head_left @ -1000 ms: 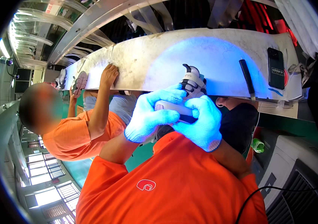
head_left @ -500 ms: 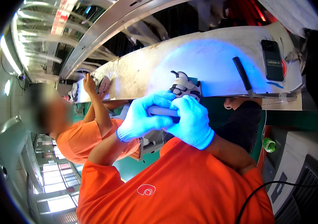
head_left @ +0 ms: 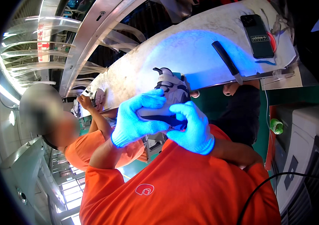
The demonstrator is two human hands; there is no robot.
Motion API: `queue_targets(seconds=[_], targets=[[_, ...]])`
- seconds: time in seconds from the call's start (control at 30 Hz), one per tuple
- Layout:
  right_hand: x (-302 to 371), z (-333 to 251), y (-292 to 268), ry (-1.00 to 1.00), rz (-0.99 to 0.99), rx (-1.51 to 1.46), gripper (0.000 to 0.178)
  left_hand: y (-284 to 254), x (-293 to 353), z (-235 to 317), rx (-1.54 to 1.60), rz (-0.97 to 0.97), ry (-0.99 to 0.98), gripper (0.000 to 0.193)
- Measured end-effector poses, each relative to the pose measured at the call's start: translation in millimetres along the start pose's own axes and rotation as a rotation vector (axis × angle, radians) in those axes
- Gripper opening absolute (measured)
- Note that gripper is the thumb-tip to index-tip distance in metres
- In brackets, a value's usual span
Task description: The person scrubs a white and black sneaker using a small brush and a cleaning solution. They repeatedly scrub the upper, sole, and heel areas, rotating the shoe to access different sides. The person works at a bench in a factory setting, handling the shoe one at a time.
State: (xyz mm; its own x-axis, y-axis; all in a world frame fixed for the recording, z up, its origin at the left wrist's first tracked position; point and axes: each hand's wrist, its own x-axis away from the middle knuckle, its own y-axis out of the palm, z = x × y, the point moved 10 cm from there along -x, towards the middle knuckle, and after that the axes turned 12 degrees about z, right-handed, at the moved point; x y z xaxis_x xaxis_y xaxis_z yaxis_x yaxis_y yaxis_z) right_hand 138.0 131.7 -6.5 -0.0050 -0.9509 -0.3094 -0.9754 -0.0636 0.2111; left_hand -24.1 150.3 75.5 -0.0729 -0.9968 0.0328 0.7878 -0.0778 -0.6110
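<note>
A grey and white sneaker [head_left: 171, 88] with dark trim is held in front of my chest, at the near edge of the workbench. Its toe points up toward the bench, and a teal patch shows beside its collar. My left hand [head_left: 138, 118], in a knitted glove lit blue, grips the sole's left side, thumb below and fingers above. The gloved right hand [head_left: 192, 128] clasps the opposite side, its fingers curled over the edge. Between the two hands a pale sole edge and a dark gap below it can be seen.
A black-handled knife [head_left: 225, 58] lies on the bench [head_left: 129, 71] near its front edge. Farther right is a dark phone [head_left: 257, 35] over a red ring. At left a co-worker in orange [head_left: 88, 148] handles another shoe [head_left: 98, 98]. A grey machine [head_left: 305, 150] stands at lower right.
My hands have spread farther apart on the sneaker, and more of its upper and sole now shows. The whole view has tilted, shifting the bench items up and left.
</note>
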Motion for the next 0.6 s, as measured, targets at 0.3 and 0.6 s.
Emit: queue_targets(seconds=[0.3, 0.6], targets=[[-21, 0, 5, -0.135, 0.001, -0.021, 0.065, -9, 0, -12, 0.062, 0.008, 0.006, 0.058], [-33, 1, 25, -0.128, -0.048, 0.012, 0.066, -22, -5, -22, 0.140, 0.005, 0.004, 0.055]])
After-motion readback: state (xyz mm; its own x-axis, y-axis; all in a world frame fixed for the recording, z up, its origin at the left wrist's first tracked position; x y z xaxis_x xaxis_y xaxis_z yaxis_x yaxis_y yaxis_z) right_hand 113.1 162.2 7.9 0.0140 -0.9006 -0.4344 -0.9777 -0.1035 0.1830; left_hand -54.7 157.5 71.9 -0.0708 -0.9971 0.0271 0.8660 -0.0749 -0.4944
